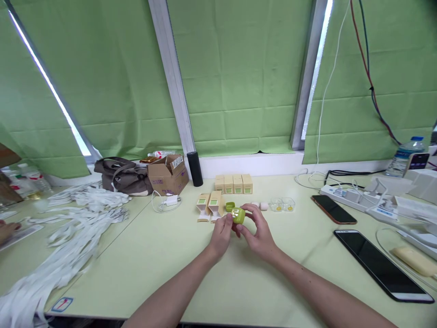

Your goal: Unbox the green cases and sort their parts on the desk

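Note:
A small glossy yellow-green rounded case (238,215) is held up just above the table, between my two hands. My left hand (221,234) pinches its left side with thumb and fingers. From the right, my right hand (260,232) curls its fingers and thumb around it. Behind the case lies another small green piece (230,206) of similar colour. Two small cartons with open flaps (215,200) stand to the left of it. Small pale pink round things (263,206) and clear plastic cups with yellow bits inside (282,204) sit to the right.
A row of small closed boxes (238,184) stands near the wall. Leftward are a cardboard box (169,175), a black cylinder (195,169), a charger (171,200), a bag (124,176) and white straps (75,241). Phones (382,264) and power strips (355,200) occupy the right; another person's hand (7,231) is far left.

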The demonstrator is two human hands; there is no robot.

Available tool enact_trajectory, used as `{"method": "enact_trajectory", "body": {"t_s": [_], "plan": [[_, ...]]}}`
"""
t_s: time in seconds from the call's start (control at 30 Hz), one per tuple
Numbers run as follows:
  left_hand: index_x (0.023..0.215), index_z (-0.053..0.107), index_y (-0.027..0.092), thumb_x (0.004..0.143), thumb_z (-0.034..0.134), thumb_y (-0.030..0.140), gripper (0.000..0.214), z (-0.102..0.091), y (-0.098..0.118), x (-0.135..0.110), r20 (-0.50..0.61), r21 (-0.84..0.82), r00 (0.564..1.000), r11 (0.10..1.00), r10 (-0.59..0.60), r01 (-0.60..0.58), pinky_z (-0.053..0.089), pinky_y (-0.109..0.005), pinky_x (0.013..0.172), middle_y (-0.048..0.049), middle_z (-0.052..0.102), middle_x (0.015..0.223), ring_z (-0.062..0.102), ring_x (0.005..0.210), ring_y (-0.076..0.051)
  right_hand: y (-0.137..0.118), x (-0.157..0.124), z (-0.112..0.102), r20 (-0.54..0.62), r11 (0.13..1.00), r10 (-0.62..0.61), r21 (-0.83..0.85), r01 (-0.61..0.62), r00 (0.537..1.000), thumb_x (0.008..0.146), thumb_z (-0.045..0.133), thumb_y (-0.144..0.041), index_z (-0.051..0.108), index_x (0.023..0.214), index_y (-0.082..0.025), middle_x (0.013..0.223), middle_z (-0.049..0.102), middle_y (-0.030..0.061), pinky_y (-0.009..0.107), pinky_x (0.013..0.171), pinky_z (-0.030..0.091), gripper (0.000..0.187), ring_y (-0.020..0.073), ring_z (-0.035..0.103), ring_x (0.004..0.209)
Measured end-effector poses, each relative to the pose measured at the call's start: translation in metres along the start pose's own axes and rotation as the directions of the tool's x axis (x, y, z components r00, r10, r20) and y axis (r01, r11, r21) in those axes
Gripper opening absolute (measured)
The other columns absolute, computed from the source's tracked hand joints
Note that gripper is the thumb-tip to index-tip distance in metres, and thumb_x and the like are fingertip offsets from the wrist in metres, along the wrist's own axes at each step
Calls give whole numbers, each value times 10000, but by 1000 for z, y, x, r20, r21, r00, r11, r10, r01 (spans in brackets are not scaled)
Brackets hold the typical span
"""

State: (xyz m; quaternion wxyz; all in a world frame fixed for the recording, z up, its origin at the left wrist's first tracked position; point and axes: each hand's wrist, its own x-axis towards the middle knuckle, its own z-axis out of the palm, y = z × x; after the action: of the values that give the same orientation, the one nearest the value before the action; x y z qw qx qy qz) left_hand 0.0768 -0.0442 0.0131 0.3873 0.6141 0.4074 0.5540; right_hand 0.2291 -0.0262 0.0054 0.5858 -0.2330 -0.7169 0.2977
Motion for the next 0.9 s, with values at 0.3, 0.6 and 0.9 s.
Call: {"method": "enact_trajectory", "body": {"t_s": [0.3,0.6,0.9], "plan": [[1123,689,250,940,720,386,229,-9,5,7,-233,429,887,861,398,-273,484,-417,1024,-88,670,1121,575,1149,-266,4,1,-6,-3,980,117,161,-115,993,979,674,-388,569,1276,-282,1252,692,94,509,1086,573,331,269,686,1193],[1050,727,241,978,643,311,131,-7,5,4,-128,440,896,833,426,-334,503,-424,955,-88,702,1029,597,1081,-274,4,2,-9,-1,987,85,140,-84,996,987,663,-381,570,1343,-284,1277,690,106,488,1031,603,381,266,706,1139],[937,667,213,969,645,367,159,-8,5,1,-102,339,947,906,305,-255,505,-299,674,-57,685,880,649,779,-190,5,2,-13,20,1000,-13,18,13,1000,986,628,-297,593,1374,-294,1310,636,115,485,956,608,389,265,673,1076]]}}
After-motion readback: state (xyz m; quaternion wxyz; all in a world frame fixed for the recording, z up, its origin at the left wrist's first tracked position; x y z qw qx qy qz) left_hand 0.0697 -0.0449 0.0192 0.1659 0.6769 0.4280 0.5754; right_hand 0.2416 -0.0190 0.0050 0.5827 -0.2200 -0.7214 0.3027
